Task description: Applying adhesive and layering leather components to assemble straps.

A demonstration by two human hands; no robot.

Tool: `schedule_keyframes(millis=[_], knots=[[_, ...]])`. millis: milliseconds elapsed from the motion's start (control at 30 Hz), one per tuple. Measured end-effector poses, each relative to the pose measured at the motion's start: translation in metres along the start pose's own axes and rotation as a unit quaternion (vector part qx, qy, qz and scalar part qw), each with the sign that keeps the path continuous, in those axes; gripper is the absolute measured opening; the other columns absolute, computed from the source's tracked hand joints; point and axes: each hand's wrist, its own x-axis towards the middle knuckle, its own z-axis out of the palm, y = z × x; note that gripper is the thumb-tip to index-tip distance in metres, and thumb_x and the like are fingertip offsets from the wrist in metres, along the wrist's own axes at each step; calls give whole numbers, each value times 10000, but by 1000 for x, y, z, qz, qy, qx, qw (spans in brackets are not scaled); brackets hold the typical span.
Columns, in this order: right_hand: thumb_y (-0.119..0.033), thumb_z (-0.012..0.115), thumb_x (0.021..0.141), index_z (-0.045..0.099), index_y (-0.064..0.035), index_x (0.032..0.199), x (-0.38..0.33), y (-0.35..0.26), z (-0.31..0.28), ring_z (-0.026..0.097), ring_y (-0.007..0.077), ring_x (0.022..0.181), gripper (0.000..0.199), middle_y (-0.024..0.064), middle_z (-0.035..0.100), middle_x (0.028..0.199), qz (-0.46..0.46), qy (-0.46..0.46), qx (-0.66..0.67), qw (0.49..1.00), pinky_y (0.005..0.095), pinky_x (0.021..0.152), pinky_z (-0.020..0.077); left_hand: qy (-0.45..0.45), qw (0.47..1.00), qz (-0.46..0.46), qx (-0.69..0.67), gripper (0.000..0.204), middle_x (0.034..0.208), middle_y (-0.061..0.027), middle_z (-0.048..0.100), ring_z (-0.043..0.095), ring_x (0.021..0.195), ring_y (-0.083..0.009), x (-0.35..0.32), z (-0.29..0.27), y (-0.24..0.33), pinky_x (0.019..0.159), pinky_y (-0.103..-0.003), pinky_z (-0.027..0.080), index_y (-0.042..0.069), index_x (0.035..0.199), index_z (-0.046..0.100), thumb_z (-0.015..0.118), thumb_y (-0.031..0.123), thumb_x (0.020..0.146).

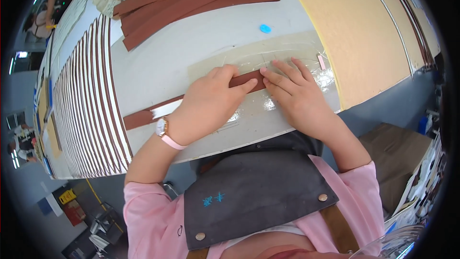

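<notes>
While the brown strip (206, 97) lies flat on the glossy mat (268, 110) of the white surface (158, 67), left hand (208, 103) and right hand (292, 91) press it with open, flattened fingers, apparently to hold it down.

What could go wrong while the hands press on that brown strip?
The brown strip might slide crooked, since only the left hand and right hand hold it, on a shiny, maybe slippery sheet. The left hand hides its middle, so a wrinkle there could go unseen.
</notes>
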Motion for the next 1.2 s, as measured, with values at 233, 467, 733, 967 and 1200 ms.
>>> schedule_keyframes(millis=[233,467,733,967,1200], knots=[[-43,693,891,640,-64,1358,-5,4,-10,445,339,1455,471,48,546,1534,20,-81,-6,997,569,1224,285,17,996,-11,-85,366,1262,-75,660,653,1011,-256,-27,-1,-20,851,-367,561,154,1208,755,734,56,856],[-107,687,925,654,-69,1352,-2,0,-12,439,316,1455,430,22,552,1524,25,-79,-10,996,564,1217,299,45,988,-13,-149,262,1206,-27,710,653,935,-215,-28,6,-28,809,-348,559,175,1086,808,767,90,842],[-156,730,886,706,21,1211,6,-10,-4,502,332,1395,371,111,632,1401,0,-23,-43,999,553,1203,344,46,987,-19,-151,232,1199,-53,696,656,953,-231,-26,6,-25,825,-366,555,154,1067,808,741,73,861],[-154,736,867,706,61,1171,15,-17,4,546,350,1353,373,177,648,1352,-24,-9,-28,999,539,1187,387,37,986,-25,-159,192,1191,-75,669,654,989,-257,-27,4,-23,846,-392,551,122,1038,803,723,62,874],[-106,784,845,726,0,1206,18,-33,19,595,349,1321,381,148,688,1312,-10,21,67,997,526,1159,432,64,987,-9,-147,285,1158,-71,695,664,938,-248,-28,8,-26,806,-362,564,149,1069,805,739,16,826]])
